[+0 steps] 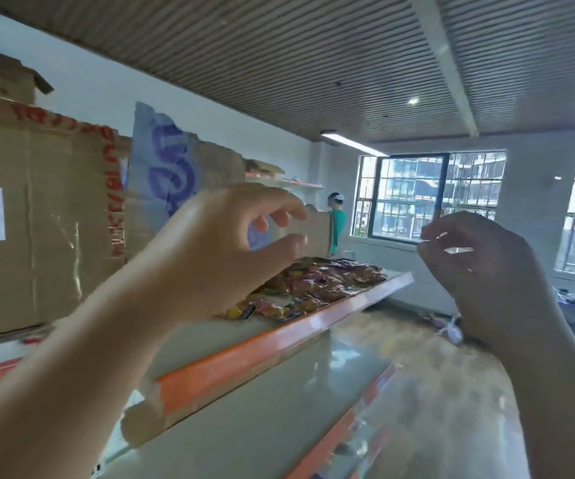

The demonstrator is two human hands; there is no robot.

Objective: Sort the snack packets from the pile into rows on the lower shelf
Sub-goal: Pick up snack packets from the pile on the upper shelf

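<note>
Left hand [210, 250] hovering half-open above the upper shelf [279, 344], gripping nothing, right hand [479, 267] pinching something clear, snack packets [313, 285] lying piled on that shelf, just beyond the left hand.

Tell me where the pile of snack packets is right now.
The snack packets lie heaped on the upper orange-edged shelf, mid-frame, just beyond the left hand.

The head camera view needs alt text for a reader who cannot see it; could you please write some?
Two bare hands are raised before a pile of snack packets on an orange-edged upper shelf: the left hand open with curled fingers, the right hand apparently pinching something thin and clear. The lower shelf looks bare; cardboard boxes stand behind.
</note>
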